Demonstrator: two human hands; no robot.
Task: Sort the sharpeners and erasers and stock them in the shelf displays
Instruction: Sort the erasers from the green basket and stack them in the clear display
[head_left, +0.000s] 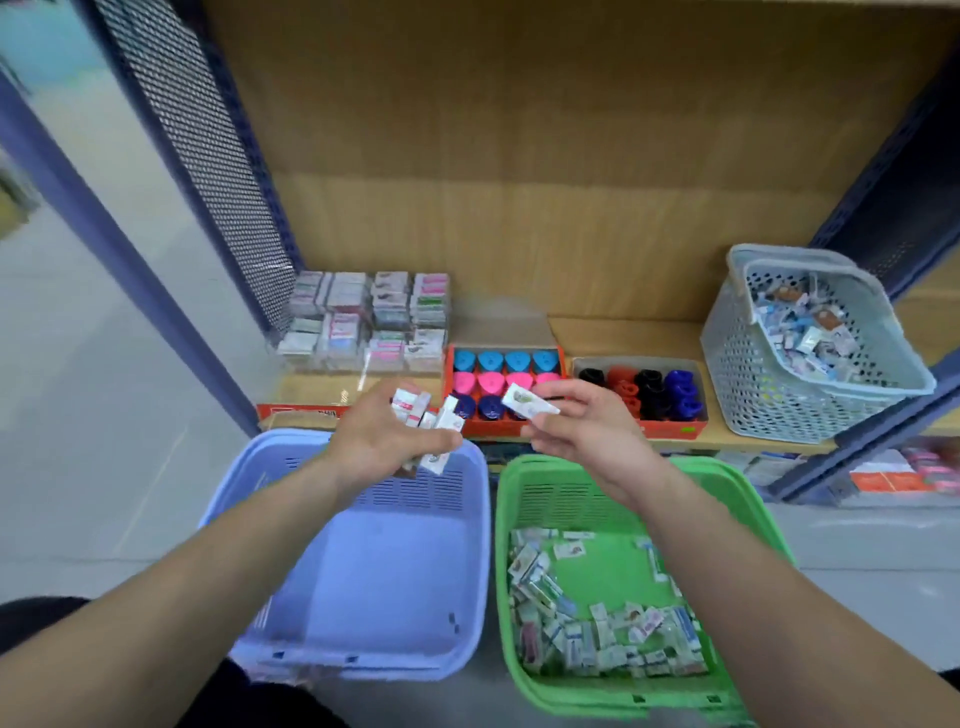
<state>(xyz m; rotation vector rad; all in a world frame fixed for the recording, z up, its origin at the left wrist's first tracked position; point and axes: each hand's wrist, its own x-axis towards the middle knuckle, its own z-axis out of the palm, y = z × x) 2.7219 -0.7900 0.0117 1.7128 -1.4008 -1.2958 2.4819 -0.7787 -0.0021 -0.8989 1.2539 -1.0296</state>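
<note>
1. Gripping a fistful of small white wrapped erasers (427, 415), the left hand (384, 441) curls its fingers round them at frame centre, above the lilac basket (389, 571).
2. Beside it, the right hand (587, 431) pinches a single eraser (530, 401), white with a green print, between thumb and fingertips.
3. Loose erasers (597, 639) litter the green basket (561, 499), lower right.
4. Blue, pink and navy sharpeners (501, 376) fill a red tray (519, 427) just behind the hands.
</note>
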